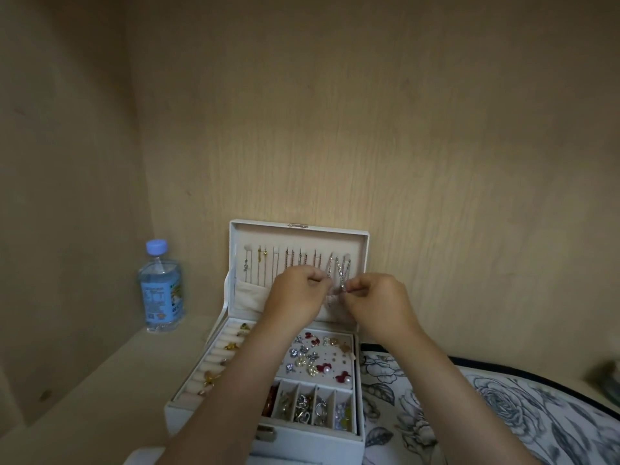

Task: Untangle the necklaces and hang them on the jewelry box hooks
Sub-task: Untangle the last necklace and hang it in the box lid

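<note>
While they lean in at the jewelry box lid point(235, 250), the left hand point(297, 292) and right hand point(377, 297) each pinch the silver necklace point(341, 275) hanging toward the lid's three o'clock end; I'd tease it gently, clear of the neighbouring chains point(303, 260)

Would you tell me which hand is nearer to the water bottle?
Left. The left hand is right of the water bottle; the right hand lies farther right. Both pinch a necklace.
</note>
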`<state>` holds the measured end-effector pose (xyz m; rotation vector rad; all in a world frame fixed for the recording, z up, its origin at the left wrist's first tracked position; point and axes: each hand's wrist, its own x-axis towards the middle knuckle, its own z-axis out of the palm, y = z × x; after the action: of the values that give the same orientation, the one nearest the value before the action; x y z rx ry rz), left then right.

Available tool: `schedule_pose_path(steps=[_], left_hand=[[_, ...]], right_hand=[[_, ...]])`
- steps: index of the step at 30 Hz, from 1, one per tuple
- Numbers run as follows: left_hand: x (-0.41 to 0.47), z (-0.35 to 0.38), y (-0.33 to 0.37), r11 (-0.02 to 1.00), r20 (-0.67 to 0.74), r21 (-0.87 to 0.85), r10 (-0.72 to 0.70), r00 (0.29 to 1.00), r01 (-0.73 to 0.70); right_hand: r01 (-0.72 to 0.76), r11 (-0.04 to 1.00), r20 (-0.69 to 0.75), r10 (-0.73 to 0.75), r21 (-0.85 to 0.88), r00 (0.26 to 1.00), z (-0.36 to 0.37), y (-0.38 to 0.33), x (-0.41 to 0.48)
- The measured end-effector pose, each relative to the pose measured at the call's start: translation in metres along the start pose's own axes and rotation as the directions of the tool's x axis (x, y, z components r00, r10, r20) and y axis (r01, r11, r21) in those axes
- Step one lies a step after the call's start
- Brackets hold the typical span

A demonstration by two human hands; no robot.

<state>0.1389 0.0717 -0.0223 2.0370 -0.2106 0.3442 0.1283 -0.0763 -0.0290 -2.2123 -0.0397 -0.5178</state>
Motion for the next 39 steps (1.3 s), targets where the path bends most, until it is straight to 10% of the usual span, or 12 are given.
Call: schedule_pose_path(steps=[4, 12, 28, 39], left_hand=[[-0.009, -0.003, -0.01, 0.969, 0.033, 0.205, 0.134, 0.99, -0.138], [-0.019, 0.001, -0.03, 0.787, 0.067, 0.537, 0.319, 0.945, -0.304], [-0.013, -0.004, -0.032, 0.706, 0.133, 0.624, 0.326, 0.936, -0.335], [-0.01, -0.014, -0.032, 0.758, 0.165, 0.56, 0.294, 0.941, -0.335]], right_hand=[[-0.088, 0.988, 0.171, 0.066, 0.124, 0.983, -0.019, 0.024, -0.014], [0.057, 0.955, 0.499, 0.101, -0.291, 0.861, -0.01, 0.072, -0.03], [0.127, 0.991, 0.21, -0.135, 0.051, 0.968, -0.026, 0.018, -0.018], [0.411, 0.726, 0.15, -0.398, -0.552, 0.905, 0.006, -0.029, 0.025]])
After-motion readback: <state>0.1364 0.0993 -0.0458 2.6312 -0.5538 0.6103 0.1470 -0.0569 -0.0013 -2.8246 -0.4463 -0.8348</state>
